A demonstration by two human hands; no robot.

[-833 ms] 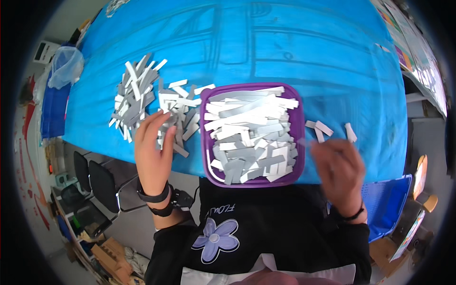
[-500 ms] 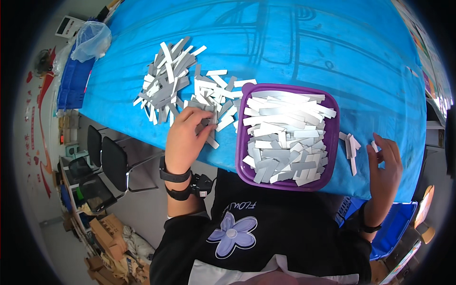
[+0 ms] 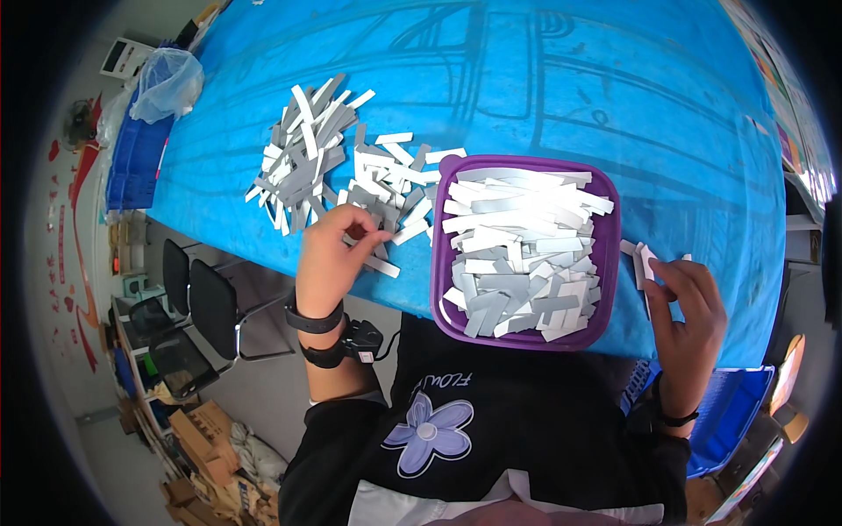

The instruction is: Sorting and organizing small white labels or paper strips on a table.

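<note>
My left hand (image 3: 331, 261) is over the near edge of a loose heap of grey and white strips (image 3: 381, 180), thumb and forefinger pinched together. What is between those fingertips, if anything, I cannot make out. To the right, my right hand (image 3: 690, 307) has its thumb and forefinger closed at a white strip (image 3: 646, 264), beside the few strips lying there. Between the hands stands a purple square tub (image 3: 438, 263), filled with flat white and grey strips (image 3: 526, 254). Farther left is a taller pile of the same strips (image 3: 303, 158).
A blue cloth (image 3: 614, 88) covers the table. At its left edge sits a blue crate (image 3: 136, 167) with a clear plastic bag (image 3: 167, 83). Black chairs (image 3: 210, 302) and cardboard boxes (image 3: 203, 438) are at the left. A blue bin (image 3: 732, 412) stands at the lower right.
My right hand has moved left, toward the tub, onto the small group of strips. My left hand has drawn slightly back and its fingertips have come together.
</note>
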